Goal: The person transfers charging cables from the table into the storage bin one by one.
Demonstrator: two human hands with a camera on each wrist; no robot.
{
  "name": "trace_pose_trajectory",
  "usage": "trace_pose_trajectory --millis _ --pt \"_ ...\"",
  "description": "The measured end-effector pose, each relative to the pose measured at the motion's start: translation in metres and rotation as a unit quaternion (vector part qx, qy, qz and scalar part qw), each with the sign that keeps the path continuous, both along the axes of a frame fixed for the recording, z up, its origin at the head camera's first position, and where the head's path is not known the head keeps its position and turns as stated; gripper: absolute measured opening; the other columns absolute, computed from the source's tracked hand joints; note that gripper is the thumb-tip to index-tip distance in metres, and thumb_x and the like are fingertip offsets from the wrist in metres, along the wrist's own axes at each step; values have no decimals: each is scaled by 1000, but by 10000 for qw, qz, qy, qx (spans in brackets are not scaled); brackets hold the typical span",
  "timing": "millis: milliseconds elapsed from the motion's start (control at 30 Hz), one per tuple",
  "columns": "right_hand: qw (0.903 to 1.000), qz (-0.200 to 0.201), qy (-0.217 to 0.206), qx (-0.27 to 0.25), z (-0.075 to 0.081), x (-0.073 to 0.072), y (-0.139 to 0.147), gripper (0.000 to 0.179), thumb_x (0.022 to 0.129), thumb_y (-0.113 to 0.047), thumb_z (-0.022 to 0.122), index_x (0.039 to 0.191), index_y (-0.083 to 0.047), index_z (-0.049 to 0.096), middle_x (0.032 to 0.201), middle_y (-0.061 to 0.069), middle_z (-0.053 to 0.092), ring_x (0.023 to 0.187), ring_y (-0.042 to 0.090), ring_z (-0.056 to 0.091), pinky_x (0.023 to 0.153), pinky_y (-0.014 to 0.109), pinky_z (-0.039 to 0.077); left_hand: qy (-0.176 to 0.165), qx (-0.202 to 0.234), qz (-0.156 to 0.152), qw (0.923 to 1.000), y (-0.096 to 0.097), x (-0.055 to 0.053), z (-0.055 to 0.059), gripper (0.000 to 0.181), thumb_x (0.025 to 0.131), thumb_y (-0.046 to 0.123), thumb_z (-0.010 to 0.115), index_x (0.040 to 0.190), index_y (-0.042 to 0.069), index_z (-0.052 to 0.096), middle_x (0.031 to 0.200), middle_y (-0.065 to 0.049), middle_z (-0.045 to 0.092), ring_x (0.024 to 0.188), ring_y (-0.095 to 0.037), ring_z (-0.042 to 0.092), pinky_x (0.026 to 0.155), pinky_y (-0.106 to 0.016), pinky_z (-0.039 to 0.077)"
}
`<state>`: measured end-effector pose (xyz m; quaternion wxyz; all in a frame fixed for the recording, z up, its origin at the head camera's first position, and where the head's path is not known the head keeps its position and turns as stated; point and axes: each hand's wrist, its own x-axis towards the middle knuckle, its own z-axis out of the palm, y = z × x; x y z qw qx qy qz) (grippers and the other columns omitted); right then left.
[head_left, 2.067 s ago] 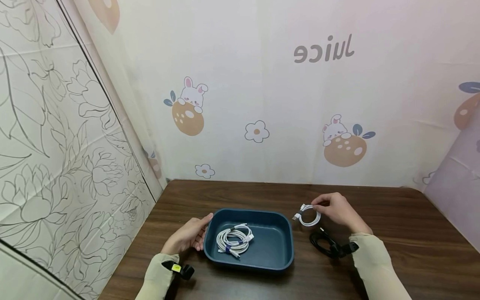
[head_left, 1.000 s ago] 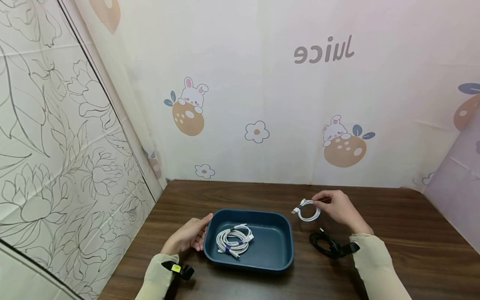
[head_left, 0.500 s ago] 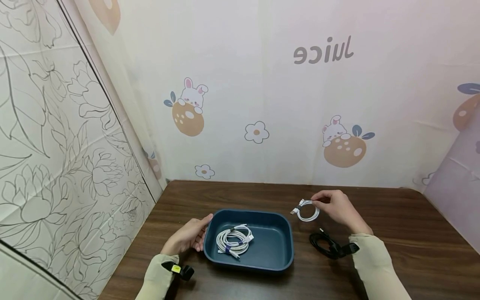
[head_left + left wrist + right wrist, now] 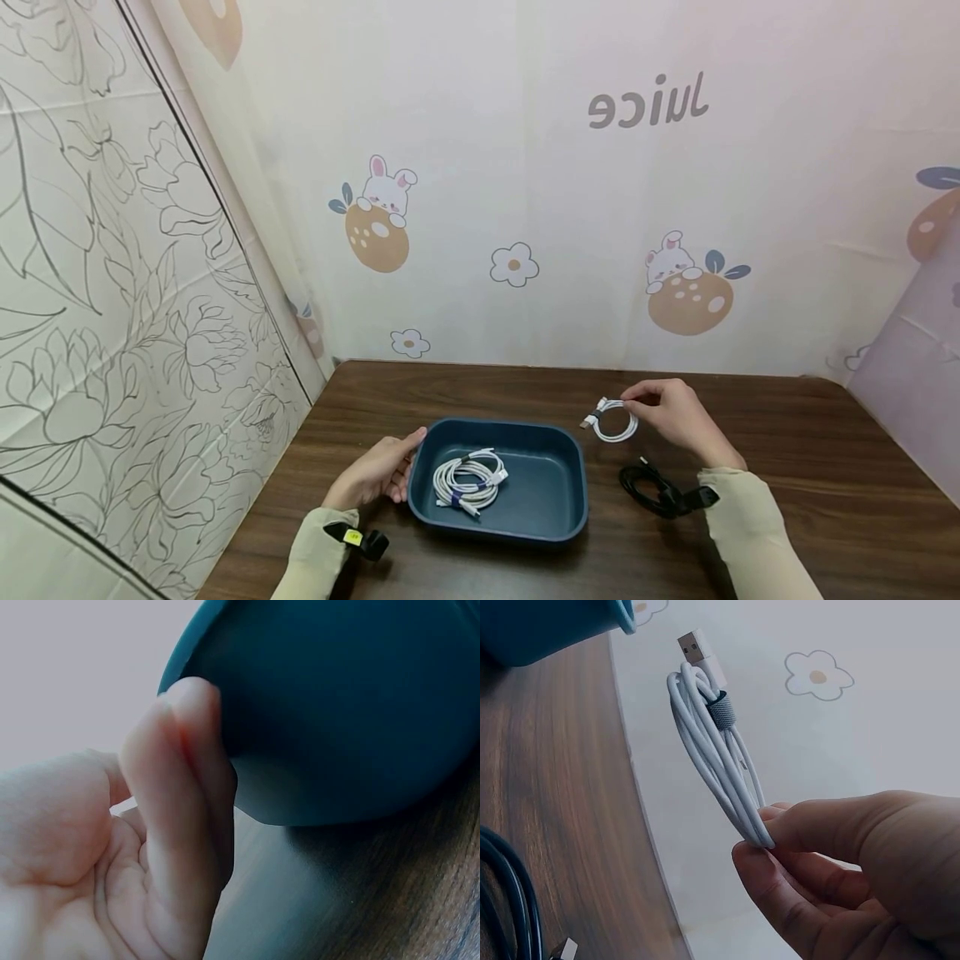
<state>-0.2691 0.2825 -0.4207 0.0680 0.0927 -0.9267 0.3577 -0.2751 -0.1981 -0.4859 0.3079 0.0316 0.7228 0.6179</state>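
Note:
In the head view my right hand (image 4: 666,414) pinches a coiled white USB cable (image 4: 630,433) between thumb and fingertips, to the right of a dark blue plastic tray (image 4: 536,533). A grey strap (image 4: 721,711) binds this coil, and its metal USB plug (image 4: 692,646) points away from the hand. My left hand (image 4: 375,473) holds the tray at its left end, thumb at the rim and bent fingers (image 4: 180,795) against the outer wall. Coiled white cables (image 4: 468,482) with dark and purple ties lie in the tray's left half.
A coiled black cable (image 4: 637,487) lies on the brown wooden table (image 4: 817,450), just below my right hand and partly behind the wrist camera (image 4: 693,500). Behind the table's back edge hangs a printed curtain (image 4: 480,167). A flower-patterned panel (image 4: 127,333) stands on the left.
Over the two seconds my right hand has raised the white USB cable slightly, with almost no movement in the last second. The left hand and tray stay put.

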Motion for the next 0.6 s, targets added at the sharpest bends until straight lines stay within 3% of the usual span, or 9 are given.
trace_pose_trajectory --millis 600 --pt "9999 109 -57 -54 8 5 -11 11 97 -13 72 104 -8 78 99 9 75 79 15 58 63 25 48 34 -31 -4 10000 0 1 1 65 101 65 48 67 11 60 55 1 56 41 -8 56 42 -23 51"
